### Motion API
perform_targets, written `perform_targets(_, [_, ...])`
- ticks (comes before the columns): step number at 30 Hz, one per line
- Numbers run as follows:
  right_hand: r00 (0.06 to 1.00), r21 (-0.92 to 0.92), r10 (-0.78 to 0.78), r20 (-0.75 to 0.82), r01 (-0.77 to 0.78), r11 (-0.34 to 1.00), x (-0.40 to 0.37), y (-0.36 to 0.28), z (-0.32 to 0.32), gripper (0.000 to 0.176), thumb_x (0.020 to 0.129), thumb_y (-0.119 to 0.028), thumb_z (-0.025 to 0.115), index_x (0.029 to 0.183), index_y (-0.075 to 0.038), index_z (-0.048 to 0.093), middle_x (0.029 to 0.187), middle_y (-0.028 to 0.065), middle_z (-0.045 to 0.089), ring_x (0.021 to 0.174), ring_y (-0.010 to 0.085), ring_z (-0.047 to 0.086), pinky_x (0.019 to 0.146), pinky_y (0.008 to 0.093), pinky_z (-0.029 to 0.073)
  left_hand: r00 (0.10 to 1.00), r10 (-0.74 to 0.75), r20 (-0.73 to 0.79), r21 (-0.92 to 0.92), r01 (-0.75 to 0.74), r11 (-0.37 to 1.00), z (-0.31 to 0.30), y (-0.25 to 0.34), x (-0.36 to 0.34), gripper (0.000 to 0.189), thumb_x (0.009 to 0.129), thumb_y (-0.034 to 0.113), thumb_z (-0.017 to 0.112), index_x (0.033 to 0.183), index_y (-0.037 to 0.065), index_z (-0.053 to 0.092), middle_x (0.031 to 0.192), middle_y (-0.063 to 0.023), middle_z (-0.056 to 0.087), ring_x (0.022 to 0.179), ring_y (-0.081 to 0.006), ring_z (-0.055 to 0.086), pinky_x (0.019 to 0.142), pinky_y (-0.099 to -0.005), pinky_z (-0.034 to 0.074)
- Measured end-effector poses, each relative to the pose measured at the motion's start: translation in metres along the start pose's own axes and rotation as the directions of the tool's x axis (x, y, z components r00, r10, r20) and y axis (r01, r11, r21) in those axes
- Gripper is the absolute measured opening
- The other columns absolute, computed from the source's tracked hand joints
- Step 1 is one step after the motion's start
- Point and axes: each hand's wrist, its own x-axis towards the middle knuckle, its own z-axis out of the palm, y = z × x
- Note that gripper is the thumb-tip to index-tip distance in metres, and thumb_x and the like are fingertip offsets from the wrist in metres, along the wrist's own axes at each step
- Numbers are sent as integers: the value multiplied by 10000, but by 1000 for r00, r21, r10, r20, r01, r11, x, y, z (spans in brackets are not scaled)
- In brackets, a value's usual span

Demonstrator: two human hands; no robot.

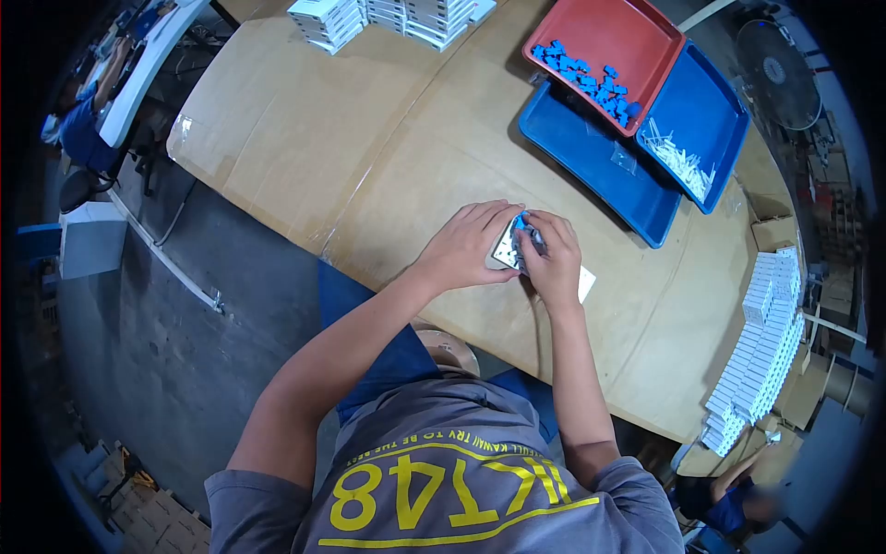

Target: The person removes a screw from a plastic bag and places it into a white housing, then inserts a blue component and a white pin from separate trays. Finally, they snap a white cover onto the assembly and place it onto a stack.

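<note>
Over the cardboard-covered table, my left hand (473,246) is closed around a small white housing (505,251) with dark and blue parts inside it. My right hand (554,254) presses against the same housing from the right, its thumb and fingers bent over the blue part (521,222). Fingers hide much of the housing, so its exact kind does not show. A flat white piece (586,283) lies on the table just beyond my right wrist.
A red tray (618,37) holds blue plastic pieces; a blue tray (729,120) holds thin white sticks. Another blue tray (600,166) sits partly beneath them. White boxes (406,18) stand at the far edge, stacked white pieces (757,351) at right. Another person (734,499) is at lower right.
</note>
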Motion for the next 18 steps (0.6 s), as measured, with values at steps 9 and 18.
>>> perform_targets(9, [999, -86, -35, 18, 37, 996, -1, 1, -1, 241, 829, -108, 810, 1054, -27, 785, 1110, 91, 734, 1023, 290, 676, 902, 403, 522, 1000, 8, 2, 0, -8, 1000, -3, 2, 1, 945, 721, 377, 897, 1487, 34, 461, 1436, -154, 577, 1362, -334, 539, 1157, -465, 418])
perform_targets(18, [979, -325, -72, 193, 133, 936, -11, -22, -6, 389, 876, -148, 762, 1221, 29, 727, 1365, 183, 624, 1265, 350, 576, 1057, 501, 436, 1000, 7, 20, -11, -7, 1000, -5, -1, 1, 910, 720, 329, 880, 1480, 38, 473, 1443, -153, 571, 1386, -333, 516, 1169, -465, 400])
